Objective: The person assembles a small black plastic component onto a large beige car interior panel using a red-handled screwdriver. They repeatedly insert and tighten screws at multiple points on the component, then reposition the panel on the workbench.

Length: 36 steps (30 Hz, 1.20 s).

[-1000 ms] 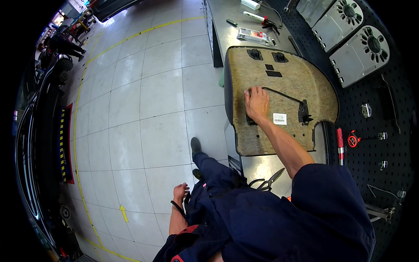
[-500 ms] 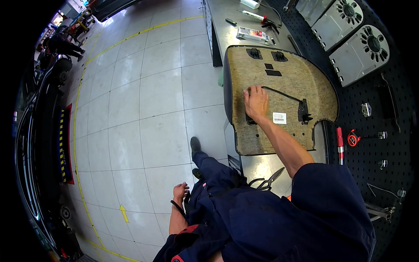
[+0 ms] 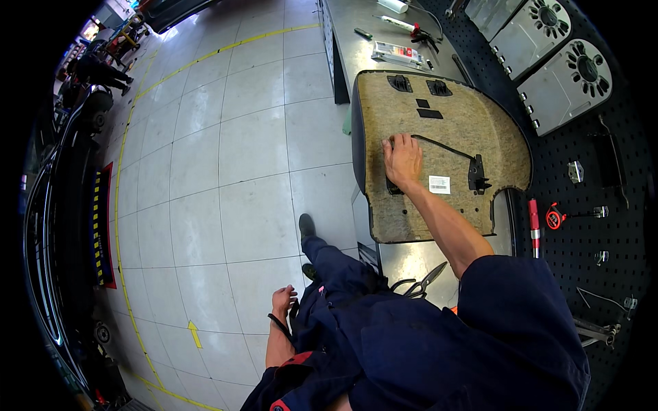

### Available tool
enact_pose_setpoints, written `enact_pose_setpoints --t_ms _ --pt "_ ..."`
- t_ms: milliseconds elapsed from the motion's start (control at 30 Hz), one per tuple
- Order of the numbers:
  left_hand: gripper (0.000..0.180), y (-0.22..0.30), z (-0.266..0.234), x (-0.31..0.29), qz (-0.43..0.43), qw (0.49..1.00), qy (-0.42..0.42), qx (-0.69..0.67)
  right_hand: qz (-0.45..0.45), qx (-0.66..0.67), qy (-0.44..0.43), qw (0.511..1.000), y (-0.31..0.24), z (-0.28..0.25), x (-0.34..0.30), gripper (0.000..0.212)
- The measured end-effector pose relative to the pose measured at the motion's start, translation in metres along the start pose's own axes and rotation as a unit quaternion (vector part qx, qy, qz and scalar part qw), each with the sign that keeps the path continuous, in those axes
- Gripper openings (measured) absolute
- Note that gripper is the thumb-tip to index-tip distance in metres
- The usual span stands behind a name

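Observation:
On the workbench lies a curved car trim panel (image 3: 452,140), its fibrous tan backing facing up and its edge dark. My right hand (image 3: 403,161) rests on its left part, fingers bent and close together where one end of a thin black strap (image 3: 442,146) meets them. The strap's other end joins a black plastic bracket (image 3: 476,175). A dark fitting (image 3: 392,187) partly shows below my palm; the rest is hidden. Away from the bench, my left hand (image 3: 283,299) hangs beside my leg, its fingers loosely bent with nothing visible in them. A black band circles that wrist.
Scissors (image 3: 428,279) lie on the bench close to my body. Beyond the panel are a clear package (image 3: 397,53) and a caulking gun (image 3: 401,25). A black pegboard (image 3: 576,226) with hanging tools borders the right. A dark car (image 3: 51,240) stands at far left.

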<state>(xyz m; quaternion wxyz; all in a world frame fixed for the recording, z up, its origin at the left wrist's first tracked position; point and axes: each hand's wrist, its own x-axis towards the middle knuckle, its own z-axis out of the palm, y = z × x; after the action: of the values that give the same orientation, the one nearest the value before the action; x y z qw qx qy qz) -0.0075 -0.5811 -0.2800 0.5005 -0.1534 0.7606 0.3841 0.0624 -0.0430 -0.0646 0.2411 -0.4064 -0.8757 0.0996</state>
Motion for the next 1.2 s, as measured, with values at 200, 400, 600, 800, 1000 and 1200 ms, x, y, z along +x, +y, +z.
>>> enact_pose_setpoints --t_ms 200,400,600,800,1000,1200 --pt "0.036 -0.0004 -0.0001 0.0003 0.001 1.000 -0.001 -0.012 -0.002 -0.003 0.007 1.000 0.0007 0.0012 0.0001 0.030" --pt "0.036 0.0028 0.0007 -0.0027 -0.008 1.000 0.005 -0.010 0.000 -0.007 -0.001 1.000 0.0005 0.0000 0.0001 0.030" --pt "0.036 0.0045 0.0012 -0.0056 -0.008 1.000 0.005 -0.010 -0.002 -0.007 0.004 1.000 0.0011 0.0004 0.0000 0.030" --pt "0.036 0.0057 0.0011 -0.0072 -0.010 1.000 0.007 -0.007 0.001 -0.005 0.002 1.000 0.0007 0.0007 0.0000 0.030" --pt "0.036 0.0067 0.0012 -0.0062 -0.008 1.000 0.009 0.005 0.003 -0.014 0.000 1.000 0.0027 0.0024 0.0007 0.030" --pt "0.038 -0.0009 -0.0002 0.0016 0.002 1.000 0.001 -0.005 0.003 -0.022 0.009 1.000 0.0029 0.0026 0.0005 0.030"
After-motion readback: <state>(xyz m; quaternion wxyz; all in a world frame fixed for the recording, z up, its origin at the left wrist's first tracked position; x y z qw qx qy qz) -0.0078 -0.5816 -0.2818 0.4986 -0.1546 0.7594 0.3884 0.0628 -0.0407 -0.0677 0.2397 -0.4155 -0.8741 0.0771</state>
